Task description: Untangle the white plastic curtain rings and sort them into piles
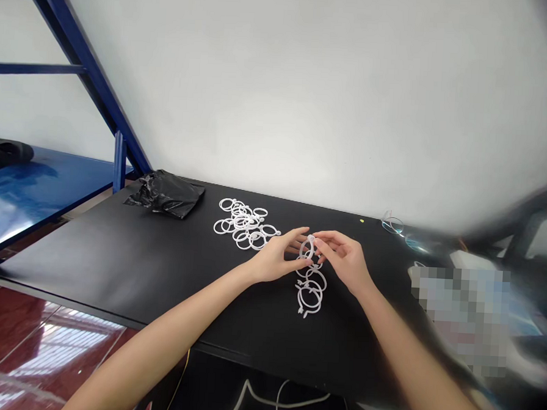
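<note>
My left hand (277, 258) and my right hand (344, 257) meet over the black table (114, 264), both pinching one white plastic ring (306, 249) held upright between the fingertips. Just below the hands lies a short stack of white rings (310, 291), linked or overlapping. To the left, a loose pile of several white rings (244, 223) is spread flat on the table, a little beyond my left hand.
A crumpled black plastic bag (166, 193) lies at the table's back left. Clear plastic pieces (394, 225) sit at the back right. A blue metal shelf frame (51, 163) stands left. A blurred-out area (460, 313) covers the right side. White cables (281, 401) hang below the table edge.
</note>
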Motion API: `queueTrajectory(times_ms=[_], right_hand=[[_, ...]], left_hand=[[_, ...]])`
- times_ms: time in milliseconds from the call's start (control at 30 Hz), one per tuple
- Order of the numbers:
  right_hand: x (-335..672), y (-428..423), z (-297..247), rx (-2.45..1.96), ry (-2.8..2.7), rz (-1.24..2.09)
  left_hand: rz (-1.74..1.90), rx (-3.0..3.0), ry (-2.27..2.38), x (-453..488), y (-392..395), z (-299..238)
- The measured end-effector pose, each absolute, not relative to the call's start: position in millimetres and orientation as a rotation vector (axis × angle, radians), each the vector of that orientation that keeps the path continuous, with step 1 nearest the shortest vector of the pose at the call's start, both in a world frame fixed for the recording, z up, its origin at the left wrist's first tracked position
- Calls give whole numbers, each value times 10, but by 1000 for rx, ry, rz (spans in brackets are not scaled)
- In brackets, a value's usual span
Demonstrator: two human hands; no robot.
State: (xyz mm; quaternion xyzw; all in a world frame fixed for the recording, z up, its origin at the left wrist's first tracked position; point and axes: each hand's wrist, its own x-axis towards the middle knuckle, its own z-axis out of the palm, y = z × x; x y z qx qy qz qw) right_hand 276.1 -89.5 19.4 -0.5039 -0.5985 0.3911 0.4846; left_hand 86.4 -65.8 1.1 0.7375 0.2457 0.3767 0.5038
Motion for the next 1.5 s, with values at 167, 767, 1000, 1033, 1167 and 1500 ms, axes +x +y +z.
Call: queueTrajectory(times_ms=[167,767,1000,1033,1167,1500], right_hand=[[2701,-912,210,-1208,-1446,1068],[2702,-920,232,-1174,-1286,1280],[2656,-939,258,-1201,-1299,1284],[2661,-930,255,-1209,-1305,1274],[2788,-854,216,-1308,-1336,1123],[3015,-781,87,-1661,-1894,625]], left_hand=[[822,1757,560,831,-648,3],[795,1795,477,790,-624,-5],[754,1831,471,764,-602,9],[758,1840,489,747,-585,20],[915,1962,815,606,-456,83],[861,2425,1865,256,-241,108]])
